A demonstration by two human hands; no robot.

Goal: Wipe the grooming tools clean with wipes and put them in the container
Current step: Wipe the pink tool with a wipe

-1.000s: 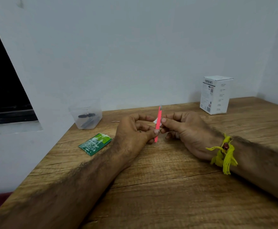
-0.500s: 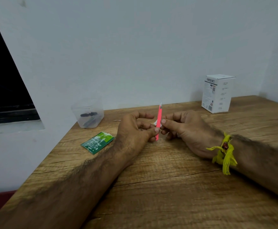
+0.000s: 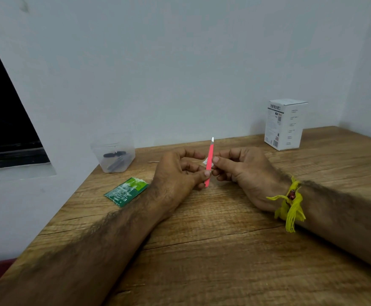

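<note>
Left hand [image 3: 175, 171] curls round the lower end of the pink tweezers [image 3: 209, 164], thumb and fingers pinching it. Tweezers stand nearly upright, silver tip up, above the table [image 3: 202, 250]. Right hand [image 3: 244, 171] pinches the tweezers mid-shaft, a small white wipe [image 3: 206, 161] pressed under its fingertips; most of the wipe is hidden. Yellow thread [image 3: 289, 208] tied on right wrist. Green sachet [image 3: 126, 191] lies flat just left of the left wrist. Clear container [image 3: 114, 154] stands farther left near the wall, dark tools [image 3: 115, 159] inside. White box [image 3: 285, 124] stands far right, well apart.
</note>
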